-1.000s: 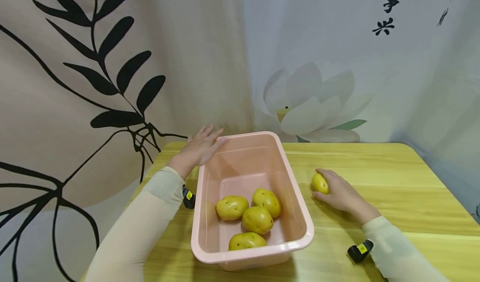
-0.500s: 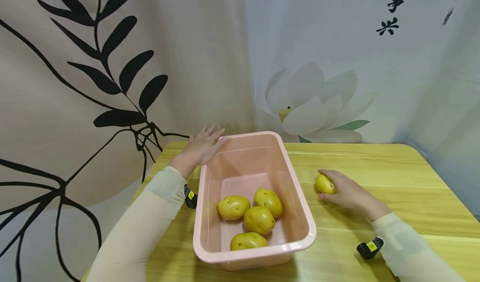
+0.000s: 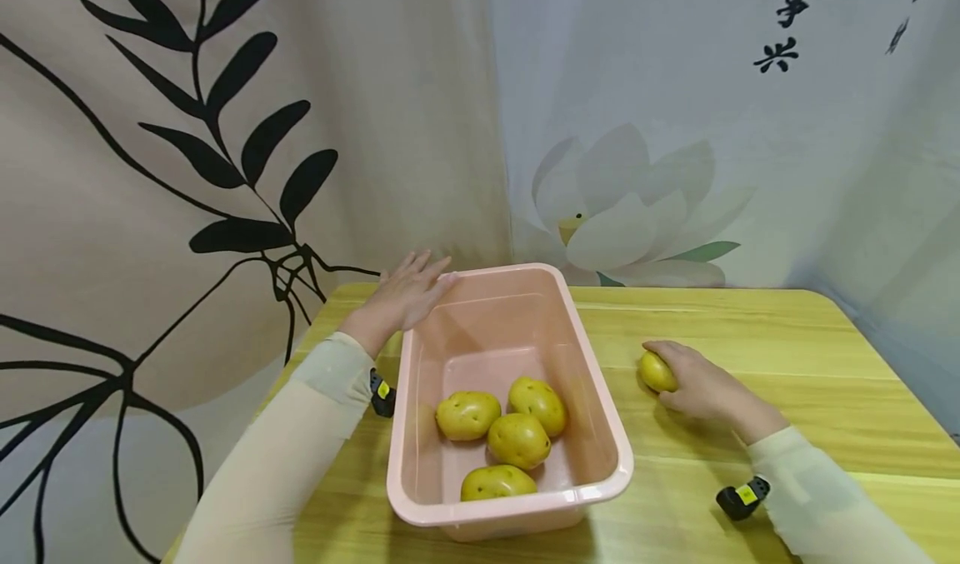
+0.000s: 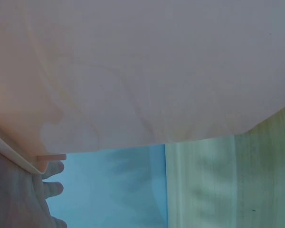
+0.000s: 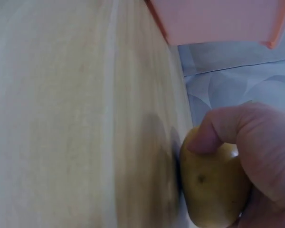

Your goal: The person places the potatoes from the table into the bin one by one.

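Observation:
A pink plastic tub (image 3: 510, 510) stands mid-table with several potatoes inside, among them one potato (image 3: 468, 416) at the left. My left hand (image 3: 405, 297) rests on the tub's far left corner, fingers stretched out past the rim. Right of the tub, my right hand (image 3: 701, 383) grips a single potato (image 3: 657, 372) low over the tabletop. In the right wrist view the thumb curls across that potato (image 5: 211, 185), whose side is very near the wood; whether they touch I cannot tell. The left wrist view is mostly filled by the tub's outer wall (image 4: 156, 71).
The wooden table (image 3: 750, 322) runs back to a printed curtain (image 3: 637, 89) just behind its far edge. Each wrist wears a small black camera, such as the one on the right sleeve (image 3: 742, 497).
My right hand has shifted a little to the right with the potato, away from the tub. The left hand and the tub hold nearly the same place, apart from a slight view shift.

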Motion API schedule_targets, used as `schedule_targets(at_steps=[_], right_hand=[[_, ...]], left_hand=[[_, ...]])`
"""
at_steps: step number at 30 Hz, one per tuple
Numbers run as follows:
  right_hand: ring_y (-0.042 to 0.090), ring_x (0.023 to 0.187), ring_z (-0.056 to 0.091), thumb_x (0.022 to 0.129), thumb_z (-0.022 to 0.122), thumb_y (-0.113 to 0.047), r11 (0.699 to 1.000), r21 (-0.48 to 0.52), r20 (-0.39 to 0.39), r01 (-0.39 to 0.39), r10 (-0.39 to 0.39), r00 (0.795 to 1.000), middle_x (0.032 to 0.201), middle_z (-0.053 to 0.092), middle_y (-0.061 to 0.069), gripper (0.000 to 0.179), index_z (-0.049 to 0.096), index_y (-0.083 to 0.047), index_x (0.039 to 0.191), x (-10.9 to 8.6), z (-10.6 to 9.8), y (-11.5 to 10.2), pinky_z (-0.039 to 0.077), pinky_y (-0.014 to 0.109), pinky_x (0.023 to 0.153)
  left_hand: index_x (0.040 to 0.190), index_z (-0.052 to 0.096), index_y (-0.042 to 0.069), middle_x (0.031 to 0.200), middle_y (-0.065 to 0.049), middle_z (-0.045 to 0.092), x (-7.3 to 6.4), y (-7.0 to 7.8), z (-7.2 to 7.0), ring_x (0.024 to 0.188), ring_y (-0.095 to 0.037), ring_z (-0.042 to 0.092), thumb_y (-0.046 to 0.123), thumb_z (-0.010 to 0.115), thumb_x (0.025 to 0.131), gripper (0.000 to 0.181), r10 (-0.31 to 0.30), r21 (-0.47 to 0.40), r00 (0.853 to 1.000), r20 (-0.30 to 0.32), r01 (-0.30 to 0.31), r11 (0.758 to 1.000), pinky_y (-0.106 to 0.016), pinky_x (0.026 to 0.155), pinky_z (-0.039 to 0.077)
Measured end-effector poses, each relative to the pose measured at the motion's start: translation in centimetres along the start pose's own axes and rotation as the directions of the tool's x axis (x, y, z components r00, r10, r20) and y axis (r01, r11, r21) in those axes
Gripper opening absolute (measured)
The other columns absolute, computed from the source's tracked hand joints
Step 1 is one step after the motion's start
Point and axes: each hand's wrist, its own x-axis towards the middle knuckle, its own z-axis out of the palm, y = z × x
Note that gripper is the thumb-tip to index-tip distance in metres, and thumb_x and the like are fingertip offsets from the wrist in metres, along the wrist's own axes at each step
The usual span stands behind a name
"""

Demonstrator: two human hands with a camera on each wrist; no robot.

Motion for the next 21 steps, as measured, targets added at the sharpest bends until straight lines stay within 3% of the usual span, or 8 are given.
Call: schedule_targets(at_steps=[11, 21], right_hand=[[0.044, 0.117, 0.05, 0.076, 0.08, -0.023, 0.998, -0.062, -0.08, -0.023, 0.018, 0.997, 0.131, 0.052, 0.024, 0.072, 0.046, 0.001, 0.135, 0.7, 0.9, 0.5, 0.04, 0.06, 0.095], [0.044, 0.113, 0.053, 0.074, 0.082, -0.04, 0.995, -0.063, -0.098, -0.075, 0.068, 0.993, 0.127, 0.055, 0.024, 0.079, 0.049, 0.0, 0.133, 1.9, 1.2, 1.4, 0.042, 0.06, 0.092]], left_hand=[[0.155, 0.017, 0.032, 0.161, -0.006, 0.002, 0.0, -0.1, 0.2, 0.146, -0.03, -0.006, 0.071, 0.01, 0.093, 0.074, -0.004, -0.021, 1.0, -0.007, 0.004, 1.0, -0.065, 0.11, -0.001], [0.155, 0.018, 0.031, 0.162, -0.006, 0.003, 0.2, -0.1, 0.1, 0.147, -0.03, -0.005, 0.072, 0.01, 0.093, 0.075, -0.002, -0.018, 1.0, -0.009, 0.002, 1.0, -0.065, 0.11, -0.001]])
